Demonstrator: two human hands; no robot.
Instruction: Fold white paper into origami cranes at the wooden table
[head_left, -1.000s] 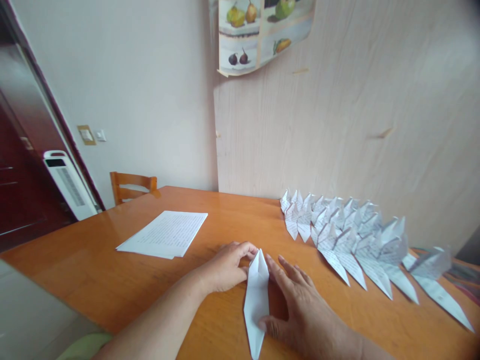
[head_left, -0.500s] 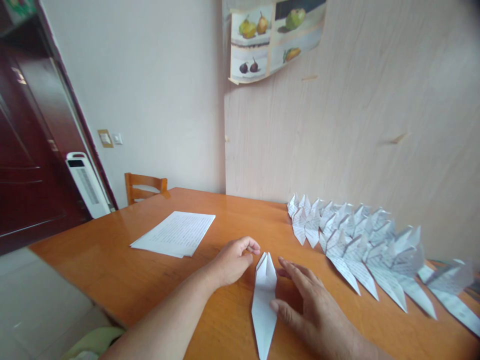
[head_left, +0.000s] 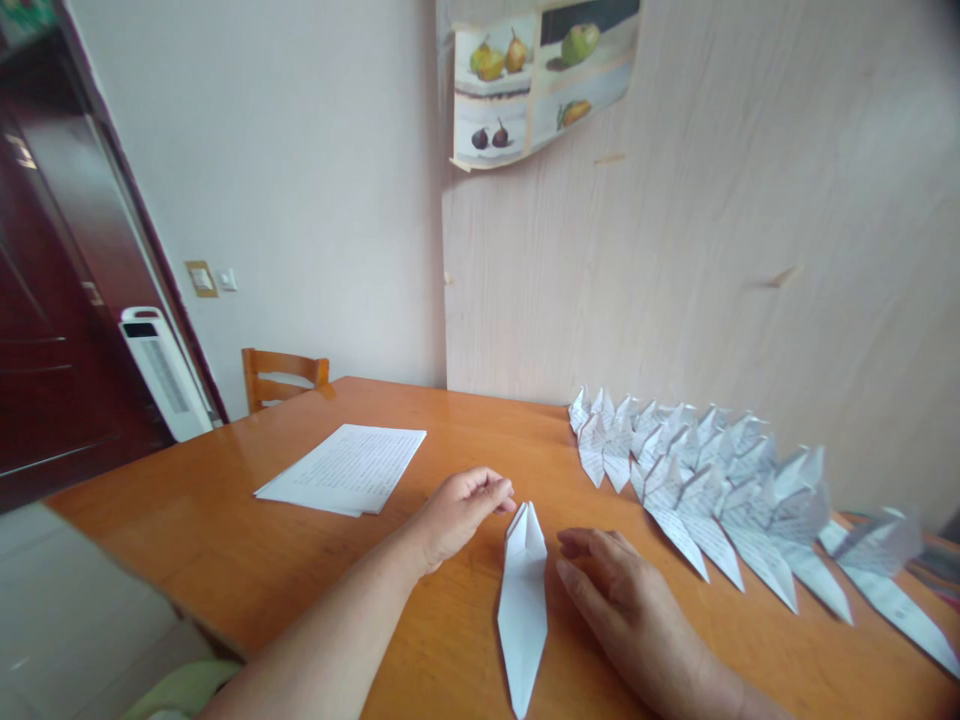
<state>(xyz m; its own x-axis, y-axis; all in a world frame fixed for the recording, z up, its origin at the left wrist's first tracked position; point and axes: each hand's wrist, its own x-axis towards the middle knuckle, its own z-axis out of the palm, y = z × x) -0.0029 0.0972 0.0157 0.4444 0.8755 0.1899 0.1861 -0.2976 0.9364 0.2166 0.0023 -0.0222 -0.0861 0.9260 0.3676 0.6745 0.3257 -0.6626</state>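
Note:
A narrow folded paper piece [head_left: 523,610], white and pointed at both ends, lies on the table in front of me, with a split tip at its far end. My left hand [head_left: 469,510] is just left of that tip, thumb and curled fingers drawn together, and I see nothing in them. To the right of the paper rests my right hand [head_left: 630,595], its fingers bent and the thumb a little apart from them. It holds nothing and is clear of the paper.
Several folded paper pieces [head_left: 675,490] with raised points stand in rows at the right of the wooden table [head_left: 300,570]. A stack of written sheets [head_left: 349,468] lies at the left. Behind the table's far left corner is a wooden chair [head_left: 285,375].
My right hand has drawn off the folded paper to the right, its fingers more bent. My left thumb has moved closer to the fingers. The view has shifted slightly.

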